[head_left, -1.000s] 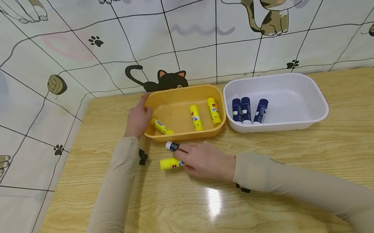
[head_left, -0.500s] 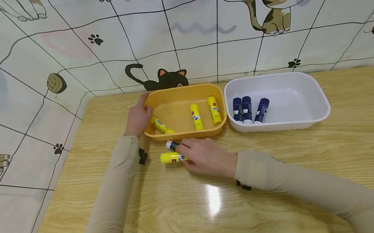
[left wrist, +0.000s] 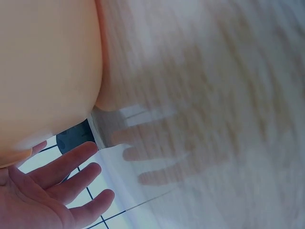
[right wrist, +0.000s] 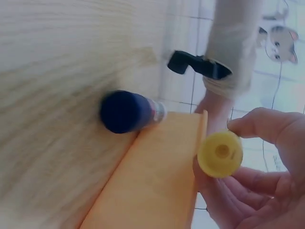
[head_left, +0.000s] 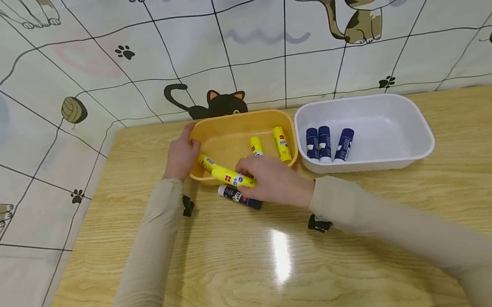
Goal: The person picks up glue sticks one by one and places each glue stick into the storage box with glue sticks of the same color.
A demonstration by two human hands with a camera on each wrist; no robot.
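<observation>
An orange plastic bin (head_left: 226, 135) holds several yellow glue sticks, one partly covered by my right hand (head_left: 278, 177). That hand pinches another yellow glue stick (head_left: 232, 177), tilted above the bin's front rim; its round end (right wrist: 220, 155) faces the camera in the right wrist view. My left hand (head_left: 180, 153) grips the bin's left end at the rim, and the left wrist view has its other fingers (left wrist: 76, 183) spread beside the outer wall. On the table just before the bin lies a dark blue glue stick (head_left: 238, 196) with a white end.
A white bin (head_left: 385, 135) stands right beside the orange one, with three dark blue glue sticks (head_left: 324, 143) at its left side. Both rest on a wood-grain table (head_left: 223, 277) against a cat-patterned wall covering (head_left: 255, 36).
My right hand has lifted the yellow glue stick off the table and carried it up to the orange bin's front rim. The blue glue stick is now uncovered. My left hand stays put.
</observation>
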